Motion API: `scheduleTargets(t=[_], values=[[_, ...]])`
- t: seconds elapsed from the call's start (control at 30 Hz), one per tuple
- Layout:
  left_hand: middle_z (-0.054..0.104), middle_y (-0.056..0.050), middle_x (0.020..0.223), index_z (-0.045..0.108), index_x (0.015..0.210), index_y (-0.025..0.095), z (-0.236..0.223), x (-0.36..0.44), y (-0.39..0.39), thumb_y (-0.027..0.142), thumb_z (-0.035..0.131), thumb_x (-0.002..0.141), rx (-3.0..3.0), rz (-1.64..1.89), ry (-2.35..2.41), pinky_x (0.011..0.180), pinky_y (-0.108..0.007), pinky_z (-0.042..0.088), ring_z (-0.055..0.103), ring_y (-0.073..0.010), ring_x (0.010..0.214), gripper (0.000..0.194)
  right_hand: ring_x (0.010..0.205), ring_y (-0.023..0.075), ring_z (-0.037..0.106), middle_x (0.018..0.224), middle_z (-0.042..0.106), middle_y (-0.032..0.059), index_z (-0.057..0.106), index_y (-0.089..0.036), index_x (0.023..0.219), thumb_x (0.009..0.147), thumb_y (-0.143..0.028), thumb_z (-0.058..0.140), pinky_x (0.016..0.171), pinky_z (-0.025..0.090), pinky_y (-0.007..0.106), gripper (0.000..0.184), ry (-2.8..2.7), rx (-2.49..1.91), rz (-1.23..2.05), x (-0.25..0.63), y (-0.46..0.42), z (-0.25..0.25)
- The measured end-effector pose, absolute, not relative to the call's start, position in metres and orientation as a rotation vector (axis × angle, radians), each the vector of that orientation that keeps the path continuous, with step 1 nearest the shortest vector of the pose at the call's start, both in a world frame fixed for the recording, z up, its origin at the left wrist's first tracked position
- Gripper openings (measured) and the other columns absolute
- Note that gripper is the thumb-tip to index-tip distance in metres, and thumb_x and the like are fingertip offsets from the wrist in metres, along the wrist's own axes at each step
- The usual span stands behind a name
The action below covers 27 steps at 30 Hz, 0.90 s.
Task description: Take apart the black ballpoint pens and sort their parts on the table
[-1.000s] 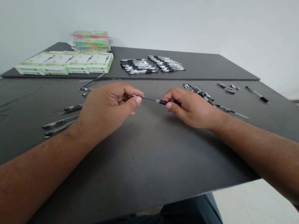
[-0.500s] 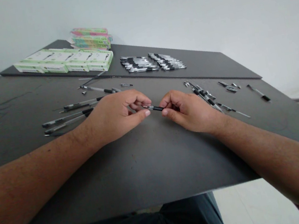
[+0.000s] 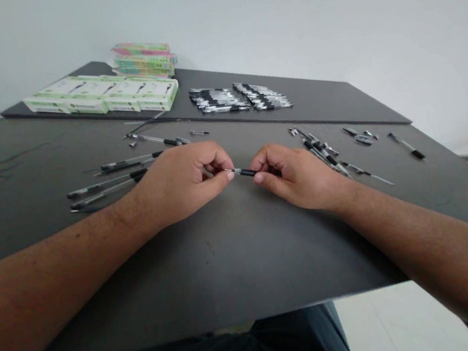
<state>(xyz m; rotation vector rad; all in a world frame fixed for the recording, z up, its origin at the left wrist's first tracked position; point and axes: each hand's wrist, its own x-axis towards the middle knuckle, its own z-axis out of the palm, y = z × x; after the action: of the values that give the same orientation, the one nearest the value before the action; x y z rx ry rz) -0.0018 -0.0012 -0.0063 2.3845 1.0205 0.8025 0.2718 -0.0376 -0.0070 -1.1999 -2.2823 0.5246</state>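
- One slim pen with a black grip [image 3: 246, 172] is stretched between the two hands, over a dark grey tabletop [image 3: 237, 257].
- The left hand [image 3: 185, 174] has thumb and forefinger pinched on the pen's thin, pointed end.
- The right hand [image 3: 298, 176] is clamped on the pen's black end, fingers curled.
- Left of the pen lie several long, clear plastic barrels with black grips [image 3: 91, 190], partly behind the left hand.
- Right of the pen, near the right hand, sits a loose black-and-clear cluster of pen pieces [image 3: 323, 153].
- Beyond the pen, flat white-and-green cardboard boxes [image 3: 151, 91] stand in a row.
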Motion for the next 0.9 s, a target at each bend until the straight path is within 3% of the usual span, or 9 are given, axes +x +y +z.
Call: scheduleTargets(t=[0.2,0.4,0.57,0.73,0.9], values=[[0.087,-0.004,0.102,0.077,0.111,0.025,-0.008,-0.009,0.011,0.033,0.081,0.089,2.119,1.001,0.939,0.09,-0.036,0.063,0.082,-0.0228,0.093,0.023,0.084,0.0216,0.072,0.096,0.082,0.005,0.077,-0.022,0.113,0.106,-0.034,0.065,0.078,0.05,0.032,0.018,-2.265,-1.211,0.486,0.275,-0.037,-0.006],[0.082,-0.004,0.094,0.076,0.123,0.014,0.026,-0.035,0.033,0.02,0.08,0.1,1.932,1.154,1.186,0.076,-0.032,0.061,0.073,-0.0157,0.077,0.024,0.076,0.0205,0.07,0.088,0.078,0.0036,0.074,-0.022,0.109,0.108,-0.042,0.065,0.073,0.048,0.032,0.022,-2.151,-1.282,0.511,0.28,-0.035,-0.008],[0.076,0.003,0.08,0.083,0.12,0.014,0.042,-0.063,0.052,0.022,0.081,0.1,2.132,0.889,1.531,0.088,-0.032,0.057,0.062,-0.0123,0.072,0.022,0.077,0.022,0.072,0.087,0.079,0.0046,0.074,-0.022,0.111,0.106,-0.04,0.066,0.073,0.048,0.035,0.02,-2.118,-1.34,0.482,0.282,-0.034,-0.011],[0.076,0.001,0.077,0.086,0.11,0.015,0.05,-0.085,0.067,0.024,0.08,0.095,2.297,0.705,1.789,0.085,-0.031,0.049,0.064,-0.0163,0.082,0.019,0.076,0.0227,0.072,0.086,0.079,0.0049,0.074,-0.023,0.11,0.106,-0.042,0.066,0.073,0.049,0.036,0.021,-2.102,-1.351,0.489,0.283,-0.035,-0.011],[0.069,0.0,0.069,0.088,0.115,0.012,0.06,-0.105,0.078,0.027,0.071,0.098,2.33,0.444,2.072,0.084,-0.032,0.049,0.058,-0.0189,0.08,0.028,0.076,0.0236,0.072,0.086,0.079,0.0053,0.075,-0.023,0.11,0.105,-0.044,0.066,0.072,0.049,0.037,0.023,-2.095,-1.37,0.496,0.284,-0.035,-0.012]])
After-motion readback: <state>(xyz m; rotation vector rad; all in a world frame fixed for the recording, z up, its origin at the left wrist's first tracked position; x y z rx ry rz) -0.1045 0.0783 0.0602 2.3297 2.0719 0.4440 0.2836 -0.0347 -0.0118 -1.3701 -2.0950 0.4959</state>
